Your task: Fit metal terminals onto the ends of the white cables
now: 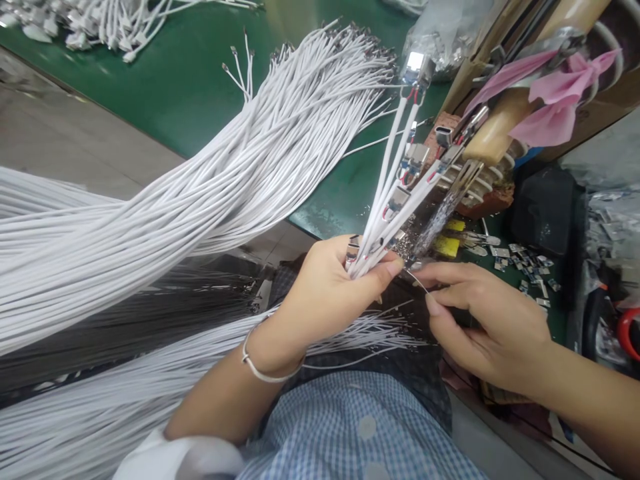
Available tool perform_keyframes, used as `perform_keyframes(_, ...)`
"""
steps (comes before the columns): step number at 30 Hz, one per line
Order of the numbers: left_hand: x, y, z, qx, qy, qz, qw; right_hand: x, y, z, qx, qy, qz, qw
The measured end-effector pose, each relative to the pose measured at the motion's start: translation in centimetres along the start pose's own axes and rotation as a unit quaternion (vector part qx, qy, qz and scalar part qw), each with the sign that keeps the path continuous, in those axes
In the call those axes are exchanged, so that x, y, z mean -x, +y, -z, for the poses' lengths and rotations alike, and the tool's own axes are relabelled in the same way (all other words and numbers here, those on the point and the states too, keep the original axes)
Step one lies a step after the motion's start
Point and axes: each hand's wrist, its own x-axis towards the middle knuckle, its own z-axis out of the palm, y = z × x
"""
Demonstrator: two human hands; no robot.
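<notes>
My left hand [325,290] is closed around a small bunch of white cables [383,193]. Their upper ends carry metal connectors [417,70], with short red wire ends showing at the joints. A thin silvery wire [419,283] runs from near my left thumb tip to my right hand [493,320], which pinches it between thumb and fingers. Just beyond both hands, a soldering iron's dark, crusted tip [443,210] points down towards them. Part of the bunch is hidden inside my left fist.
A thick bundle of white cables [240,160] lies across the green table [165,100] and hangs off its edge; more cables [200,360] lie over my lap. Small connectors [530,263] are scattered at right beside a black object [543,207]. A brick [487,200] stands under the iron.
</notes>
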Motion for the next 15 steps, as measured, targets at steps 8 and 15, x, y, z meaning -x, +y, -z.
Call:
perform_keyframes(8,0.19,-0.62,0.02,-0.009,-0.007,0.016,1.000,0.04,0.12,-0.14,-0.007,-0.056,-0.017,0.998)
perform_keyframes(15,0.07,-0.13,0.14,-0.003,-0.011,0.007,1.000,0.07,0.00,-0.14,-0.003,0.005,-0.011,1.000)
